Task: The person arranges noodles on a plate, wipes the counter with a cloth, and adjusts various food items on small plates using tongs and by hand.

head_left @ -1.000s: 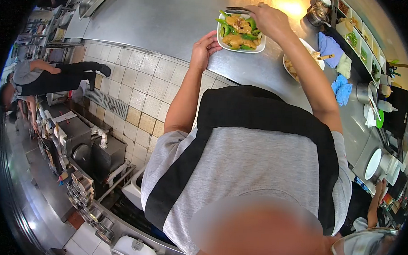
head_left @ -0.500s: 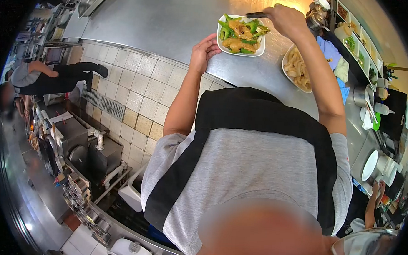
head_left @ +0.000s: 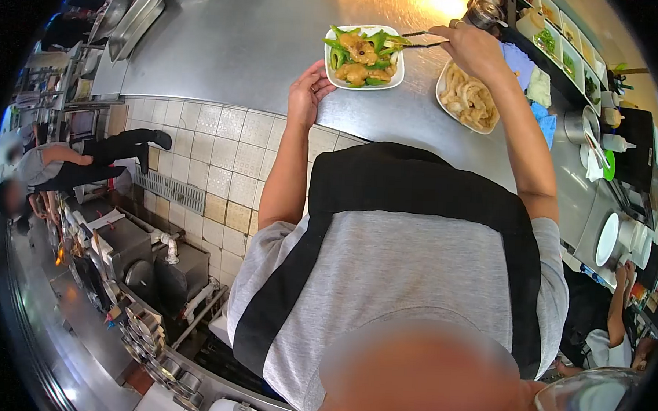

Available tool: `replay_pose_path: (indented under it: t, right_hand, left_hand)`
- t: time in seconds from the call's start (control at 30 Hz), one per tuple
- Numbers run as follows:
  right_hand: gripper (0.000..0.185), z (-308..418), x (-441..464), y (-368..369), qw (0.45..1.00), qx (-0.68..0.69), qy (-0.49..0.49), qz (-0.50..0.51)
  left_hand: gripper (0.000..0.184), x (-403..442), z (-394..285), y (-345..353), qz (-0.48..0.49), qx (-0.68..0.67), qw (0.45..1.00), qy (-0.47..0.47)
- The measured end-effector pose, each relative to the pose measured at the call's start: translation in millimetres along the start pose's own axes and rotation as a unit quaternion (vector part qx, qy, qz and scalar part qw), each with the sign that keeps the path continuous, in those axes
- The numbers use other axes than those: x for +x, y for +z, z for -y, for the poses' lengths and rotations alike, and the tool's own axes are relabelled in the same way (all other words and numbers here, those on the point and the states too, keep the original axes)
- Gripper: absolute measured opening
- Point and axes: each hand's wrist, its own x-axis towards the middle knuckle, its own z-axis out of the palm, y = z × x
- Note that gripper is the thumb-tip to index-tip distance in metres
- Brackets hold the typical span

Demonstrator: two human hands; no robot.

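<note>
A white square dish sits on the steel counter, filled with green vegetable pieces and brown, sauce-coated pieces. My left hand grips its lower left edge, the fingers partly hidden beneath the rim. Dark tongs are held in my right hand, arms apart and tips at the vegetables by the dish's right side. Whether the tips pinch a piece I cannot tell. Below my right hand is a second white dish with pale, curled strips, partly hidden by my forearm.
Folded cloths lie right of my forearm, beside a row of ingredient containers. Metal pans stand at the counter's far left. Co-workers are at the stove on the left; another person's arms show at lower right.
Both dishes appear farther left as the view shifts. In my right hand, the tongs have turned so both arms show apart, their tips at the vegetables. My left hand keeps hold of the dish.
</note>
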Motion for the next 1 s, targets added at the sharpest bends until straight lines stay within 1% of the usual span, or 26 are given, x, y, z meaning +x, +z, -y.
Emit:
replay_pose_path:
  t: [0.07, 0.17, 0.27, 0.37, 0.4, 0.5, 0.53, 0.6, 0.7, 0.77, 0.83, 0.93, 1.0]
  right_hand:
    - [0.031, -0.6, -0.2, 7.5, 0.997, -0.025, -0.070, -0.034]
    - [0.031, -0.7, 4.1, 15.3, 0.991, -0.038, -0.101, -0.073]
    - [0.030, -3.6, 3.3, 5.0, 0.991, -0.040, -0.116, -0.062]
    - [0.028, -11.9, -6.1, -6.7, 0.995, 0.013, -0.079, -0.061]
    - [0.025, -10.0, -10.4, -16.5, 0.997, 0.047, -0.050, -0.031]
    - [0.025, -15.6, -15.9, -10.5, 0.983, 0.180, 0.000, 0.027]
    - [0.026, -16.5, -17.1, 0.4, 0.965, 0.257, 0.009, 0.046]
    - [0.027, -12.3, -17.9, 27.5, 0.910, 0.405, 0.026, 0.083]
    - [0.027, -2.0, -20.8, 44.0, 0.931, 0.323, 0.054, 0.160]
    - [0.028, -3.2, -20.5, 43.0, 0.959, 0.249, 0.032, 0.130]
    - [0.028, 3.1, -21.0, 9.8, 0.982, 0.155, 0.028, 0.104]
    - [0.026, 17.1, -9.3, -27.1, 0.991, 0.109, 0.046, 0.056]
    - [0.028, 25.3, 9.9, -17.9, 0.992, 0.123, 0.017, 0.011]
  left_hand:
    - [0.038, 0.5, -1.3, -0.1, -0.002, 0.000, 1.000, 0.000]
    - [0.038, 0.3, -1.3, 1.0, -0.005, 0.002, 1.000, 0.000]
    - [0.038, 0.3, 0.3, -0.7, -0.009, 0.003, 1.000, 0.001]
    - [0.037, -1.1, -1.1, 1.6, -0.010, 0.005, 1.000, 0.007]
    - [0.037, -2.5, -2.1, 3.3, -0.010, 0.006, 1.000, 0.009]
    - [0.036, -0.8, 0.0, 1.4, -0.011, 0.006, 1.000, 0.012]
    - [0.036, -0.2, 1.0, 0.5, -0.011, 0.005, 1.000, 0.011]
    - [0.036, 0.4, 1.6, 0.1, -0.010, 0.003, 1.000, 0.009]
    - [0.036, -1.4, -1.6, 3.3, -0.013, 0.002, 1.000, 0.007]
    - [0.037, -1.6, -1.0, 3.1, -0.014, 0.000, 1.000, 0.007]
    - [0.037, 1.2, 2.4, -1.4, -0.011, -0.004, 1.000, 0.007]
    - [0.037, -2.8, -2.3, 3.4, -0.014, -0.001, 1.000, 0.010]
    - [0.038, -1.6, -0.6, 2.2, -0.018, 0.001, 1.000, 0.006]
